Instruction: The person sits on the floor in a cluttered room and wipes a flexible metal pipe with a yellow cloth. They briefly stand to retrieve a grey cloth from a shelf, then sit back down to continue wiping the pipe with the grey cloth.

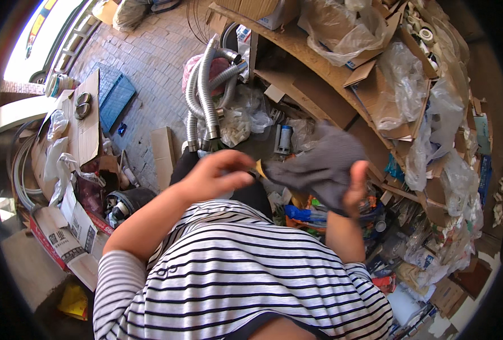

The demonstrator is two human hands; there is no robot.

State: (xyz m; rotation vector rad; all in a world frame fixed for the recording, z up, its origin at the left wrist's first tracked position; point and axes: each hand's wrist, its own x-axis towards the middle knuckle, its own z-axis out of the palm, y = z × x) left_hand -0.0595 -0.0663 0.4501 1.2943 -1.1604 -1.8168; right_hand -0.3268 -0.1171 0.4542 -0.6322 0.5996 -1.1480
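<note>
A dark grey cloth piece with a yellow edge [325,167], blurred by motion, stretches in front of my body. Its narrow yellow-edged end meets the fingertips of my left hand [220,174], where thumb and fingers close in a pinch. At the wide end, my right hand [354,190] holds the cloth, its upper part showing and the other fingers hidden behind the fabric. Whether the cloth is a glove or something else is too smeared to tell. Below it lie bright packages and a blue plastic bag [305,215].
Flexible silver hoses [206,85] are heaped ahead on the brick floor. A wooden shelf [302,59] with cardboard and clear plastic bags runs along the right. At the left are a blue crate [111,93], flattened cardboard [90,122], coiled tubing [22,170] and a printed box [64,241].
</note>
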